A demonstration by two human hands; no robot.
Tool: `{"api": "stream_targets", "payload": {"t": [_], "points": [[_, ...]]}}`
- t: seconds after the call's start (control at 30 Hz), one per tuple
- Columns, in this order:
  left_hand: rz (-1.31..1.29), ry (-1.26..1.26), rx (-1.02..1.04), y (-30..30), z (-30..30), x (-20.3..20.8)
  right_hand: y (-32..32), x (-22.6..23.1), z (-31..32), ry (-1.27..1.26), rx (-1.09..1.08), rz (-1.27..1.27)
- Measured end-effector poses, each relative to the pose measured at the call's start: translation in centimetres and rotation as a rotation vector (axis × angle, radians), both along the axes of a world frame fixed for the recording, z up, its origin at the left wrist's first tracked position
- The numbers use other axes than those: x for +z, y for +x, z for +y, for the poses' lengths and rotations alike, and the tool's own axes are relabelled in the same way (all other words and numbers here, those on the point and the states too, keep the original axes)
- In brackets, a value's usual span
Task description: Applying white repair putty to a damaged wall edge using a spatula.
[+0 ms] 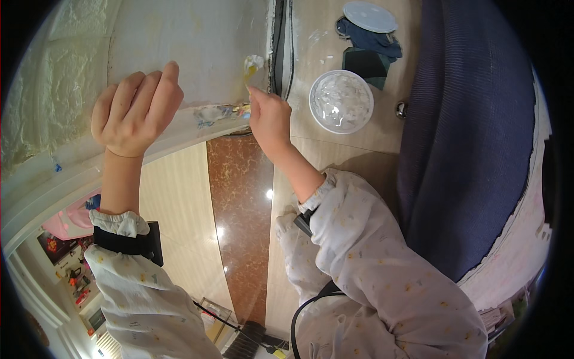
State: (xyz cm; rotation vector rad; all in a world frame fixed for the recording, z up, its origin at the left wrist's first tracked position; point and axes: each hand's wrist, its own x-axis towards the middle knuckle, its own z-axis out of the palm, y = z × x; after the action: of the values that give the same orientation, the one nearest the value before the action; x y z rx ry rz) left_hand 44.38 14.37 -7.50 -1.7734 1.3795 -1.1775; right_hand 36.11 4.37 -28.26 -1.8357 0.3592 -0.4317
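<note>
My left hand (139, 113) is closed with its fingers curled and its back toward me, in front of a pale wall panel (185, 48). Nothing shows in it, though its palm is hidden. My right hand (270, 116) pinches a small yellow scraper (250, 72), whose grip is mostly covered by the fingers. A lump of white paste (256, 61) sits at the scraper's far end, close to the panel's right edge. Right of that hand, a round white tub (341, 102) filled with white paste stands on the floor.
Beyond the tub lie a dark green sheet (366, 64), a dark blue cloth (373, 45) and a white lid (370, 17). A dark blue ribbed cover (466, 131) rises on the right. A brown marbled strip (239, 209) crosses the floor. A dark brush head (245, 339) lies at the lower edge.
</note>
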Motion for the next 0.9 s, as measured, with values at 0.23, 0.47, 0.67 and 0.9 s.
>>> {"api": "stream_targets", "payload": {"t": [0.23, 0.47, 0.67, 0.9], "points": [[-0.018, -0.006, -0.013, 0.1, -0.1, 0.1, -2.4, -0.2, -0.9, 0.050, -0.109, -0.058], [-0.009, -0.005, -0.011, 0.0, 0.0, 0.1, 0.3, -2.1, -2.7, 0.076, -0.274, 0.087], [-0.012, -0.014, -0.020, 0.0, 0.0, 0.0, 0.7, -0.1, 1.4, 0.079, 0.038, 0.121], [-0.015, -0.012, -0.010, 0.1, 0.2, 0.4, -2.3, -1.6, -2.5, 0.072, -0.148, 0.176]]}}
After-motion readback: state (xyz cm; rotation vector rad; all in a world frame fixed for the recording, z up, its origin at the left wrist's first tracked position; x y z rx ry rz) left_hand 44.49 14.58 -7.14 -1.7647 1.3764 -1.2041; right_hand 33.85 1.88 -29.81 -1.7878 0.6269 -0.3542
